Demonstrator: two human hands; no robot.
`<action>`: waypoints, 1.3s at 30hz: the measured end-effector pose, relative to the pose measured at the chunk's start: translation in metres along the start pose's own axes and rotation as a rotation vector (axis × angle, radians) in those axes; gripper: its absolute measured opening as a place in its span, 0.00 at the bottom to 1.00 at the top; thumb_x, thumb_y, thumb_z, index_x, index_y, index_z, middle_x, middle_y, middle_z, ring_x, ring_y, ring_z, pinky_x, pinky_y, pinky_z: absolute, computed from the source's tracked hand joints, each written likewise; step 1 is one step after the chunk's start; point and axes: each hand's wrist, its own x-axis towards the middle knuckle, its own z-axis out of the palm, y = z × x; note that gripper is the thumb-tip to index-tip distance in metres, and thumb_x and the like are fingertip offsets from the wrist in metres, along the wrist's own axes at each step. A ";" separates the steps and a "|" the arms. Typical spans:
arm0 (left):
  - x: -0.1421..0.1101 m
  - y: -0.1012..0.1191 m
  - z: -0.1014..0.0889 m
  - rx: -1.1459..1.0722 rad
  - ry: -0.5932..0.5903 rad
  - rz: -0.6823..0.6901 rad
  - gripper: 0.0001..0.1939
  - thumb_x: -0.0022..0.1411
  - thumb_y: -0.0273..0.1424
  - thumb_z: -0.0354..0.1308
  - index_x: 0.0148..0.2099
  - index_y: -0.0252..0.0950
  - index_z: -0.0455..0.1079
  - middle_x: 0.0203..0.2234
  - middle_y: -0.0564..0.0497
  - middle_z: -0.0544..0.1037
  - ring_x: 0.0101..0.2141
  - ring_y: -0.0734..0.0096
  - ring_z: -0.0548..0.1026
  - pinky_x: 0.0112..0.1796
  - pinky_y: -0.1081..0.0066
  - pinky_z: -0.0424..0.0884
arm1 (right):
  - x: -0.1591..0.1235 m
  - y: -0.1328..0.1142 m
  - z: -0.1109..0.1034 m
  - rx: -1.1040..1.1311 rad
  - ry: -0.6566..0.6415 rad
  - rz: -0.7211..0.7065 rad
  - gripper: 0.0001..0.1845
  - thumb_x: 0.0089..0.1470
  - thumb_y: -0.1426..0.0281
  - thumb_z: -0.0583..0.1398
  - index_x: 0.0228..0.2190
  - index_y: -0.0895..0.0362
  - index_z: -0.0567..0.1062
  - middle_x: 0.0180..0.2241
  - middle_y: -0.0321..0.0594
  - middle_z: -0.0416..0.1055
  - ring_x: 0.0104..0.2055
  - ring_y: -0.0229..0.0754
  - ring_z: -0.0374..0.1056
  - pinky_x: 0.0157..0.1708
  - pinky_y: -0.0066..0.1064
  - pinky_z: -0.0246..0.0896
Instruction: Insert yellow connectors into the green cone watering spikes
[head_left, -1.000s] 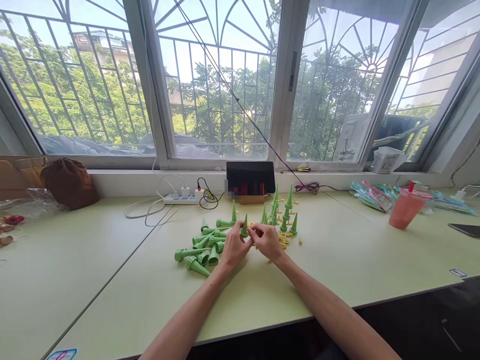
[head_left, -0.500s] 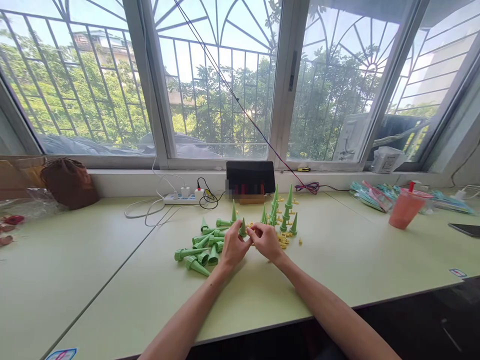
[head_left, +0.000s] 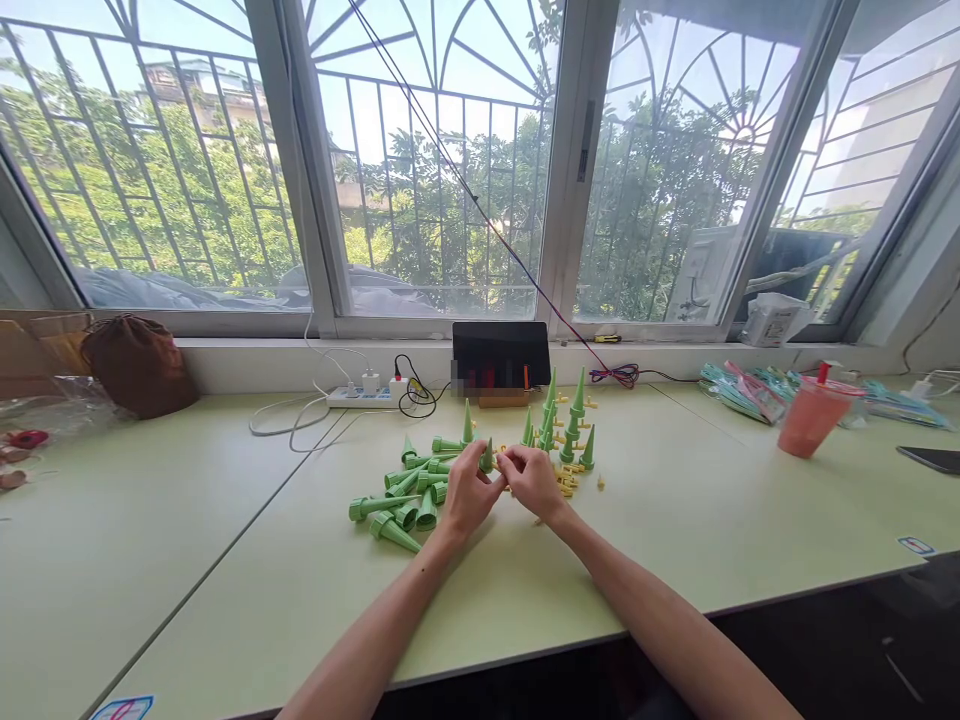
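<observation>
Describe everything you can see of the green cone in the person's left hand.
The green cone is light green, apparently plastic, with a smooth body narrowing to a point. It is roughly upright, tip up, above the pale table, with a wider part lower down. The left hand grips it, and its fingers hide some of the base. The right hand is close by its right side; whether it touches the cone is unclear.
</observation>
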 end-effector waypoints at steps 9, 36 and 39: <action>0.000 0.002 0.000 -0.057 -0.004 -0.032 0.08 0.55 0.33 0.56 0.37 0.37 0.63 0.31 0.55 0.69 0.19 0.83 0.65 0.22 0.79 0.65 | 0.001 0.001 0.000 0.091 -0.017 0.059 0.18 0.54 0.63 0.54 0.17 0.58 0.68 0.17 0.34 0.63 0.20 0.34 0.56 0.22 0.25 0.50; -0.001 0.001 0.000 -0.105 -0.019 -0.030 0.09 0.56 0.32 0.56 0.40 0.37 0.63 0.37 0.52 0.72 0.21 0.82 0.68 0.23 0.78 0.68 | 0.003 0.011 0.003 0.189 -0.113 0.143 0.20 0.53 0.63 0.54 0.13 0.58 0.63 0.12 0.31 0.57 0.17 0.33 0.54 0.18 0.25 0.49; -0.001 0.001 0.000 -0.108 -0.015 -0.024 0.09 0.56 0.32 0.56 0.40 0.37 0.63 0.37 0.52 0.71 0.21 0.83 0.69 0.23 0.78 0.68 | 0.003 0.011 0.003 0.193 -0.108 0.141 0.20 0.53 0.63 0.54 0.14 0.58 0.64 0.13 0.32 0.58 0.17 0.32 0.54 0.18 0.25 0.49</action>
